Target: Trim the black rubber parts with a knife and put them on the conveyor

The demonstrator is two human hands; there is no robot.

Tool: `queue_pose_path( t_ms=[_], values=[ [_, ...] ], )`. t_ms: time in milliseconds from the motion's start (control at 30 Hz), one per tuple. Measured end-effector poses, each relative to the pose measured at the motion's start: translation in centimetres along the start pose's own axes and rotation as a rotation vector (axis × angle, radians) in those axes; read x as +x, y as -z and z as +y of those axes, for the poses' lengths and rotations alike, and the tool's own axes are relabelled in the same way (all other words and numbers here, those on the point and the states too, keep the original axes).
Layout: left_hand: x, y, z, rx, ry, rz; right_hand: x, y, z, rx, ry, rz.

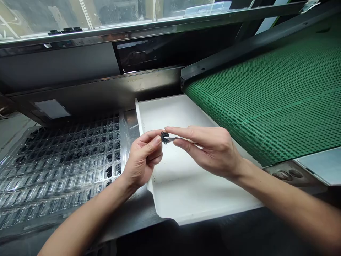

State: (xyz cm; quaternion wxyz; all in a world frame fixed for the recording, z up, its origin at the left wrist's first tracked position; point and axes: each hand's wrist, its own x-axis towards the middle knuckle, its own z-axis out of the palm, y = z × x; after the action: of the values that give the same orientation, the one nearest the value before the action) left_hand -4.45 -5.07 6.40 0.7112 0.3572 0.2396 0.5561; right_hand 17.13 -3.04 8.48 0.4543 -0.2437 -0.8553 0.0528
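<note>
Working a thin metal tool at a small black part above the white tray.
Over the white tray, the left hand has its thumb and index finger clamped on the black part's edge, while the right hand is closed on the tool between thumb and fingers, its tip at the part's middle. The step in hand looks like fine trimming or picking at the part, though the tip is too small to tell which. The next move seems to call for a steady left pinch and light, controlled tip pressure, clear of the left thumb. Left of the white tray lies a clear compartment tray with more black pieces; to its right is a green conveyor belt.
</note>
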Motion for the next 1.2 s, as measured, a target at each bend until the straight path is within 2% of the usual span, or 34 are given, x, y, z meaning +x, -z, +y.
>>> queue_pose_path(
  t_ms=[333, 567, 1200],
  values=[
    [-0.01, -0.02, 0.04, 0.005, 0.000, 0.005, -0.01, 0.10, -0.06, 0.035, 0.006, 0.023],
    [-0.03, -0.19, 0.14, -0.005, 0.008, 0.025, -0.24, 0.01, -0.13, -0.052, 0.028, -0.001],
    [-0.01, -0.25, 0.25, 0.015, 0.020, 0.021, -0.01, 0.17, -0.30, -0.077, 0.046, 0.008]
  ],
)
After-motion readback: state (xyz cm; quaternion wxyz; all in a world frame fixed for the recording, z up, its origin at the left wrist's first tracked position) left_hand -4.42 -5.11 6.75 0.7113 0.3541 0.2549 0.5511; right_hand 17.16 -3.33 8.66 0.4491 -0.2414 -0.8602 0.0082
